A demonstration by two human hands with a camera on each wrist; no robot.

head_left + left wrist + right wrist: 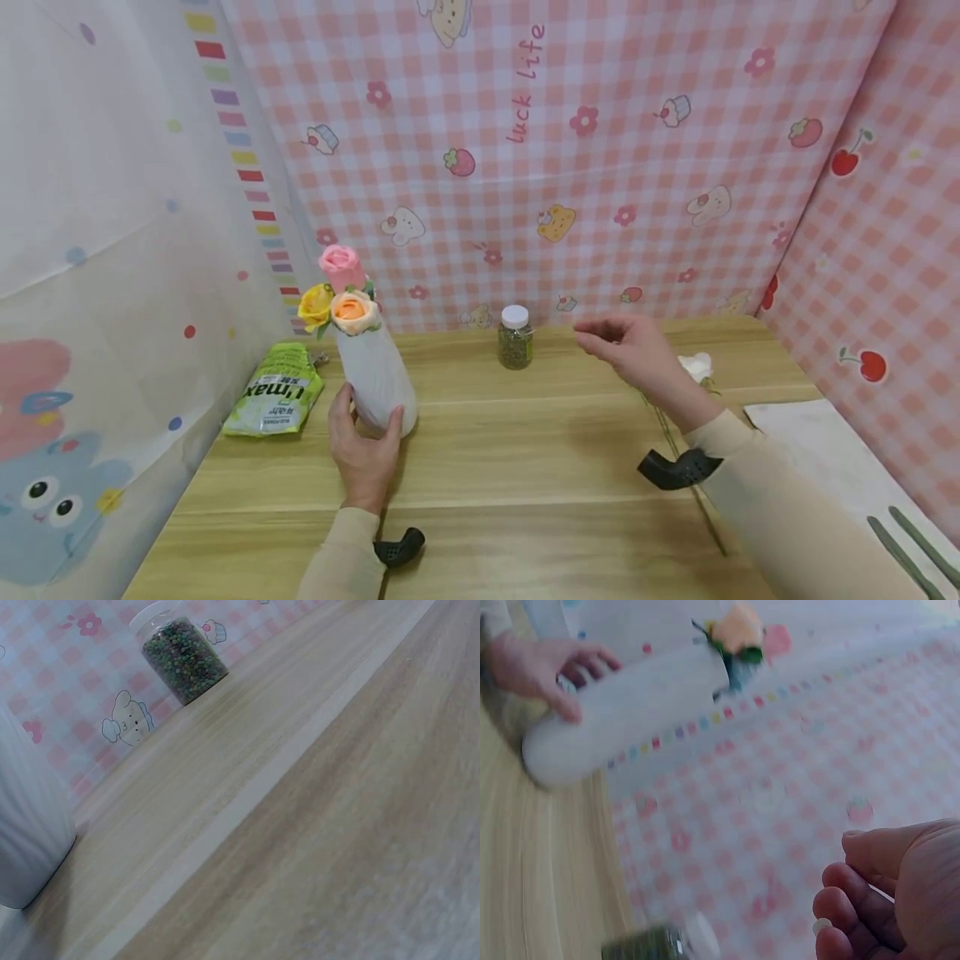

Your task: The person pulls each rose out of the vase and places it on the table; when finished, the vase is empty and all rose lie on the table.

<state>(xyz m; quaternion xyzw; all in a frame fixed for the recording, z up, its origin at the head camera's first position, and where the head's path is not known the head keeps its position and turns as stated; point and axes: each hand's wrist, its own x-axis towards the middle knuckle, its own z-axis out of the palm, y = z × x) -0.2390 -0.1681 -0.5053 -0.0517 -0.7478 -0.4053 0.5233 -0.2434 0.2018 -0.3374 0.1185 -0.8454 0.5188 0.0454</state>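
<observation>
The right hand [637, 354], fingers loosely bent and free, hovers above open surface [517, 458]; near the left edge, the fingers of the left hand [363, 454] grasp one vase [375, 375] showing three flowers [354, 312].

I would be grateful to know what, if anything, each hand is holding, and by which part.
The left hand holds the white vase around its lower part. The right hand holds nothing that can be seen.

"luck life" on checked cloth [517, 179], "U'max" on green bag [277, 392]
</observation>
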